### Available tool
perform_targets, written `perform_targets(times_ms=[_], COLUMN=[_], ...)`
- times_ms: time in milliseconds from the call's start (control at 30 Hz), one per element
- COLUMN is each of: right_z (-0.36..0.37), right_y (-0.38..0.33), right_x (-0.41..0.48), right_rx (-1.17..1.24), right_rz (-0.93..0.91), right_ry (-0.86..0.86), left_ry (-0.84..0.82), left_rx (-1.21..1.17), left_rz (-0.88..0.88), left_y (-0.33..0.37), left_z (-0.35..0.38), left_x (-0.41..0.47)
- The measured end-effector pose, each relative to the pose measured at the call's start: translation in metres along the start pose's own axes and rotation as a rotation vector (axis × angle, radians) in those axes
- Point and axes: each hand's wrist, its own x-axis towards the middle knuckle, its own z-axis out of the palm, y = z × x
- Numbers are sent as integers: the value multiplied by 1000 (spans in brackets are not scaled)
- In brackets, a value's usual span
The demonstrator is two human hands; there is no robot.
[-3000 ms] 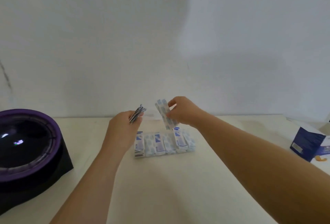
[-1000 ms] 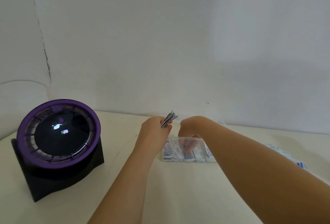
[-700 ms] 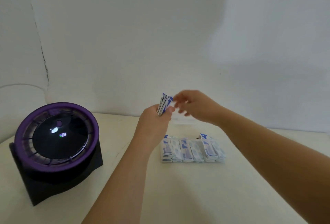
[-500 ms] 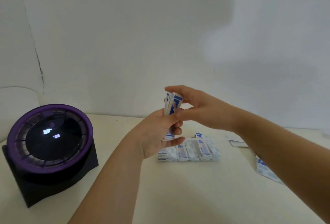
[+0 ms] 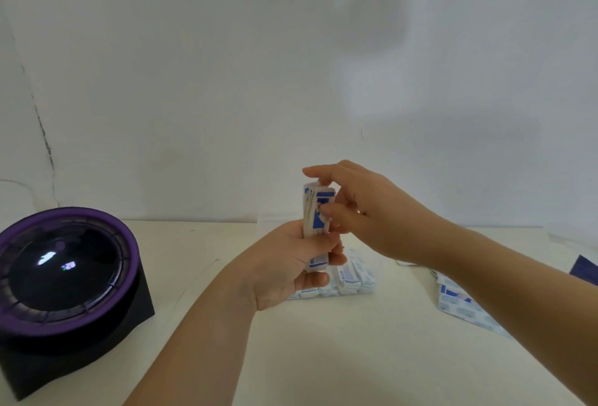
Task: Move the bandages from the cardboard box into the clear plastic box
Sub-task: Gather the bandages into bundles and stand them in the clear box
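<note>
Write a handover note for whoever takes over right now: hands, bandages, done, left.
Left hand grips the lower part of a bandage stack held upright above the table; right hand pinches its top.
Clear plastic box behind the hands already holds rows of bandages. Loose bandages lie on the table to the right; a dark blue corner at the right edge is probably the cardboard box.
Left: put the held stack and loose bandages into the clear box.

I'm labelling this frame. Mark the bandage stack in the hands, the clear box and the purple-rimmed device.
bandage stack [image 5: 314,223], head view, front wrapper's blue print.
clear box [image 5: 365,286], head view, near right corner.
purple-rimmed device [image 5: 124,235], head view, rim's right side.
</note>
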Motion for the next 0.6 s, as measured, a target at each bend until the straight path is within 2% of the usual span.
perform_targets(times_ms=[267,433,600], right_z=[-9,-5,-1], right_y=[-5,-5,-4], right_x=[-4,-1,3], right_rx=[-33,-96,-158], right_rz=[-65,-54,-3], right_ry=[-113,-38,64], left_ry=[-18,-13,67], left_rx=[97,96,40], left_rz=[-35,9,94], left_y=[2,2,6], left_z=[3,1,1], left_x=[-3,-2,-1])
